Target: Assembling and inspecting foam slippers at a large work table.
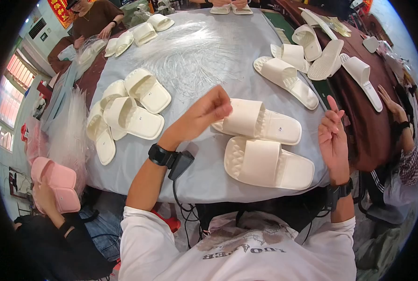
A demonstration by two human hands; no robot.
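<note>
Two cream slide sandals lie side by side in front of me on the grey table cover (204,178): the far sandal (258,121) and the near sandal (265,164). My left hand (209,110) hovers above the far sandal's toe end with its fingers curled together; whether it pinches something thin I cannot tell. My right hand (333,136) is raised at the table's right edge, fingers loosely apart, holding nothing. Both wrists carry black bands.
A cluster of cream sandals (127,110) lies at the left, more (286,77) at the right and far side. A heap of clear thin plastic strands (195,56) fills the middle. Other people sit around; one at the lower left holds pink sandals (57,182).
</note>
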